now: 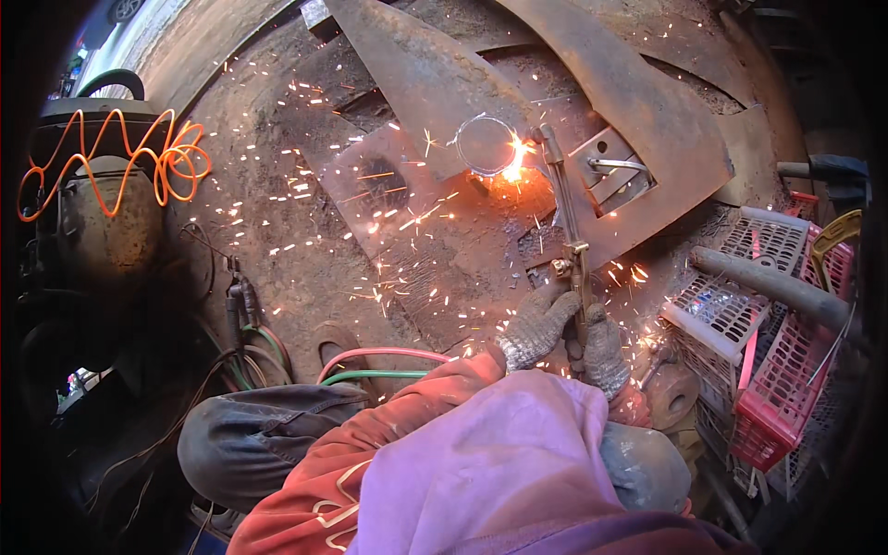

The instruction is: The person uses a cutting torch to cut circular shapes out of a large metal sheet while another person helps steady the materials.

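A cutting torch [565, 203] reaches away from me with its head over a rusty steel plate [430, 88]. Bright flame and sparks burst from the tip at the right edge of a round outline [485, 145] on the plate. My left hand [538, 326], in a grey knit glove, is closed round the torch handle from the left. My right hand [605, 351], gloved alike, grips the handle's rear from the right. Red and green hoses [393, 353] run left from beneath my left sleeve.
A large curved steel plate [638, 102] with a square cutout lies at the right. Stacked plastic baskets [782, 388] with a metal pipe [772, 282] across them stand beside my right knee. An orange coiled hose [176, 166] hangs over dark equipment at the left. Sparks scatter over the ground.
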`<control>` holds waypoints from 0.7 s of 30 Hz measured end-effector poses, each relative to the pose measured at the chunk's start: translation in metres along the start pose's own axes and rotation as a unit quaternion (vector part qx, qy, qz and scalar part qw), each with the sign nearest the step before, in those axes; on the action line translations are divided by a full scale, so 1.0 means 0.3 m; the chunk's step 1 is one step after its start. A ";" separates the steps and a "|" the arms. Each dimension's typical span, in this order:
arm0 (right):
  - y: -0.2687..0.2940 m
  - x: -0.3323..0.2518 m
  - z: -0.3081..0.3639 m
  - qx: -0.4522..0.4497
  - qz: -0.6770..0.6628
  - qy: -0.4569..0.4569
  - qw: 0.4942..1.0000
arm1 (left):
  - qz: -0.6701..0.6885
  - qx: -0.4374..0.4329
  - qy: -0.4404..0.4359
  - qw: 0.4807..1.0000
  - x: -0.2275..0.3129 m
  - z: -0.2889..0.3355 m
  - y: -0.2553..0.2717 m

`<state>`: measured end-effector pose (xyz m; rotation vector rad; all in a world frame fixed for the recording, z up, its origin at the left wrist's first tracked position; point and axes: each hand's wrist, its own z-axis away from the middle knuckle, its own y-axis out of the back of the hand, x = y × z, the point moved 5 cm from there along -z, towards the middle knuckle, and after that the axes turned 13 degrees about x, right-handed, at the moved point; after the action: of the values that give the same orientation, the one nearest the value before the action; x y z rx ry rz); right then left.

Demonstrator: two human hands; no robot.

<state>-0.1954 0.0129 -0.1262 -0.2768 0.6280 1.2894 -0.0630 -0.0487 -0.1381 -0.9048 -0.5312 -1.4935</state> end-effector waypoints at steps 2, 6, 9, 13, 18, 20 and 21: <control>0.024 0.012 -0.002 0.013 0.017 -0.003 1.000 | 0.026 -0.007 0.009 1.000 0.012 0.004 -0.010; -0.007 -0.060 0.021 0.043 0.058 0.082 0.994 | -0.011 -0.018 0.017 1.000 0.007 -0.006 0.003; -0.003 -0.016 0.001 0.010 -0.007 0.032 0.999 | -0.018 -0.005 0.004 1.000 0.013 -0.006 0.001; 0.000 -0.052 0.020 0.015 0.048 0.066 0.997 | -0.053 0.009 -0.037 0.998 0.016 -0.010 0.009; -0.004 -0.070 0.022 -0.007 0.056 0.080 0.995 | -0.063 0.011 -0.030 0.998 0.038 -0.004 0.014; -0.005 -0.076 0.016 0.009 0.061 0.134 0.989 | -0.057 0.005 -0.020 0.998 0.036 -0.005 0.008; -0.006 -0.081 0.014 0.015 0.063 0.161 0.985 | -0.052 0.005 -0.016 0.999 0.028 -0.009 0.007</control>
<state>-0.1959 -0.0048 -0.1090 -0.4317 0.9526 1.3675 -0.0612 -0.0563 -0.1334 -0.9051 -0.6163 -1.5716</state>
